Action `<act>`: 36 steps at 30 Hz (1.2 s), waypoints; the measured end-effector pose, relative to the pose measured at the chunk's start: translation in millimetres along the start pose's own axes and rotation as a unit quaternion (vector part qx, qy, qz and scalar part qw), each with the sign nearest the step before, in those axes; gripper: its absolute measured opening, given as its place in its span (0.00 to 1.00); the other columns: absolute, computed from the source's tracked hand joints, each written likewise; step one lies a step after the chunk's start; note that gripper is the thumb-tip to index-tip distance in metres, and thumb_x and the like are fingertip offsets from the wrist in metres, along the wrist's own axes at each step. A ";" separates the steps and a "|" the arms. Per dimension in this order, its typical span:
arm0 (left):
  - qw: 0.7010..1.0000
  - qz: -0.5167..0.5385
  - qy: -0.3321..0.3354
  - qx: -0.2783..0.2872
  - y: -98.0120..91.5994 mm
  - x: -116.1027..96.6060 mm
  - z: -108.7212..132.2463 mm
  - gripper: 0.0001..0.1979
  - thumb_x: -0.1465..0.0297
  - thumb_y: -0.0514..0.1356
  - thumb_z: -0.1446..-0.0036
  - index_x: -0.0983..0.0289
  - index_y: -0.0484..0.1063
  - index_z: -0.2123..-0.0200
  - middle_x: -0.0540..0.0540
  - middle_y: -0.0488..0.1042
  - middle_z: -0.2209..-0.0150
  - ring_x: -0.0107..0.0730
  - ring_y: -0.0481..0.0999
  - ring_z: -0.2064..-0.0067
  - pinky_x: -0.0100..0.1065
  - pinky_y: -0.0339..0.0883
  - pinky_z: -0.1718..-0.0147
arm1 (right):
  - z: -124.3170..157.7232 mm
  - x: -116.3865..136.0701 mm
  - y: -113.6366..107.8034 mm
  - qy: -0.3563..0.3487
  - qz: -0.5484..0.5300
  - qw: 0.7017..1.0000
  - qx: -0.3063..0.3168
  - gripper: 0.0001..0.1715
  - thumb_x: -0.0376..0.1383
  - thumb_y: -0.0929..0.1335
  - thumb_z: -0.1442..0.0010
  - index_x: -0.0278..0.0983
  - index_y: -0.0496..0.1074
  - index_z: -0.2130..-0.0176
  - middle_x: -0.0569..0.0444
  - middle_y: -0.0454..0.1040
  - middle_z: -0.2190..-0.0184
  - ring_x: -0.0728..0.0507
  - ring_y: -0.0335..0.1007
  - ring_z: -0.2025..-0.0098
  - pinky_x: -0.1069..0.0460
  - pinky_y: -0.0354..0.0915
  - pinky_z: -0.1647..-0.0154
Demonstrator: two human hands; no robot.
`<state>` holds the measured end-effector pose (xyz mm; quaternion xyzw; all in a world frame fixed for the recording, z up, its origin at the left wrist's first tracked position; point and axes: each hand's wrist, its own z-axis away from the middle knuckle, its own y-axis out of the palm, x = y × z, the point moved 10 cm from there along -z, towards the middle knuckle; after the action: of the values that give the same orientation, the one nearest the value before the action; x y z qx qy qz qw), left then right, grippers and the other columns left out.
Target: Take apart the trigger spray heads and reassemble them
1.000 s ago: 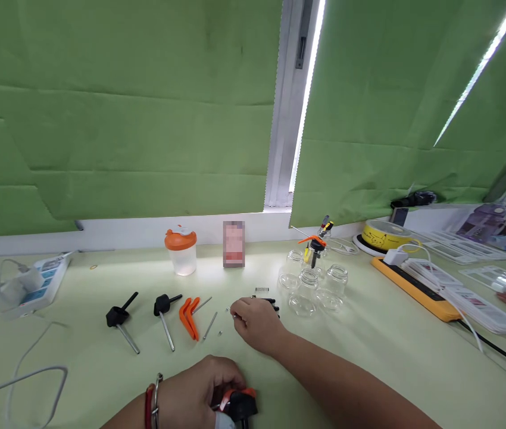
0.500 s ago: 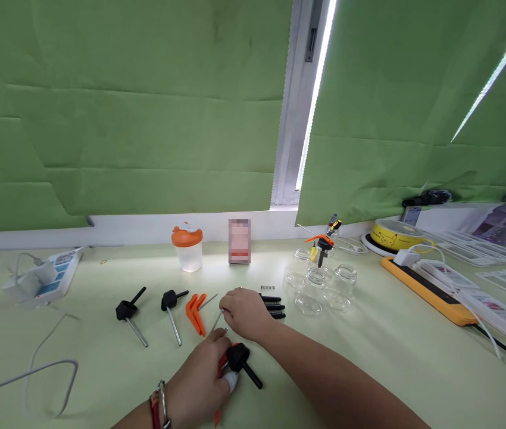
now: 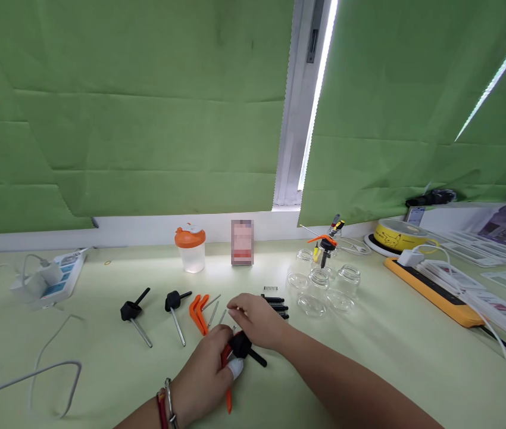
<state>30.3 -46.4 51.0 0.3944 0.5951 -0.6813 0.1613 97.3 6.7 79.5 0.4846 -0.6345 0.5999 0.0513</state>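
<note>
where my left hand [image 3: 206,369] is: low and central over the pale green table [image 3: 110,381], fingers closed round the orange-and-black piece.
orange-and-black piece [image 3: 240,344]: gripped between my two hands' work areas, black end poking out just beside my right hand, orange end sticking out below my thumb.
right hand [image 3: 257,319]: just beyond that black end, thumb and finger curled close together near the thin rods. can't honestly tell if something tiny is pinched there.
thin rods [image 3: 214,313]: three bare ones in view, loose, just right of the orange handles.
orange handles [image 3: 194,311]: two, side by side, fixed to nothing.
black heads [image 3: 131,310]: two over to the left, each with a metal rod in it, no orange on either.
black pieces [image 3: 275,300]: short row partly behind my right hand, with a loose spring [image 3: 271,288] just past them.
parts together: i'd call it partway. the piece in my grip has orange and black joined, at least.
parts loose: handles, rods, spring, so plenty's left by my reckoning.
</note>
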 end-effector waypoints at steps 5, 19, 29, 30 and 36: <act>0.998 0.059 -0.015 -0.021 -0.4 0.0 1.3 0.05 0.67 0.54 0.48 0.62 0.64 0.67 0.49 0.65 0.73 0.30 0.64 0.71 0.30 0.58 0.72 | 62.8 -26.8 22.1 0.202 -0.304 0.920 0.141 0.20 0.48 0.60 0.40 0.35 0.69 0.63 0.53 0.72 0.72 0.51 0.62 0.78 0.56 0.53 0.81; 0.960 -0.192 -0.083 -0.189 -95.0 43.8 -17.4 0.10 0.68 0.48 0.45 0.63 0.66 0.73 0.55 0.69 0.70 0.36 0.69 0.67 0.34 0.61 0.69 | 72.5 -73.7 -37.3 0.269 -0.510 0.811 -0.096 0.24 0.48 0.71 0.52 0.33 0.68 0.62 0.59 0.63 0.79 0.55 0.49 0.81 0.57 0.42 0.80; 0.914 -0.344 -0.132 -0.168 -97.0 71.1 -26.1 0.13 0.70 0.45 0.43 0.65 0.66 0.60 0.60 0.69 0.58 0.38 0.72 0.67 0.34 0.61 0.73 | 72.3 -66.0 -30.3 0.252 -0.537 0.801 -0.074 0.23 0.47 0.71 0.51 0.33 0.69 0.60 0.57 0.66 0.78 0.55 0.51 0.80 0.56 0.47 0.78; 0.913 -0.350 -0.127 -0.168 -95.8 67.5 -24.8 0.14 0.70 0.44 0.43 0.65 0.66 0.59 0.61 0.69 0.57 0.38 0.72 0.68 0.35 0.61 0.74 | 72.4 -64.8 -29.7 0.251 -0.540 0.800 -0.073 0.23 0.46 0.71 0.50 0.33 0.69 0.60 0.57 0.66 0.77 0.55 0.52 0.80 0.56 0.47 0.78; 0.962 -0.220 0.066 -0.147 -59.6 -4.6 -6.0 0.18 0.65 0.48 0.41 0.62 0.60 0.48 0.60 0.69 0.55 0.38 0.71 0.61 0.37 0.65 0.62 | 76.1 -40.2 -9.9 0.251 -0.556 0.792 -0.013 0.27 0.44 0.73 0.52 0.33 0.69 0.55 0.54 0.70 0.75 0.54 0.55 0.79 0.56 0.50 0.76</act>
<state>-5.8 -27.6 95.2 0.2697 0.7702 -0.5775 0.0238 164.4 -30.9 39.6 0.5858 -0.2284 0.5597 0.5398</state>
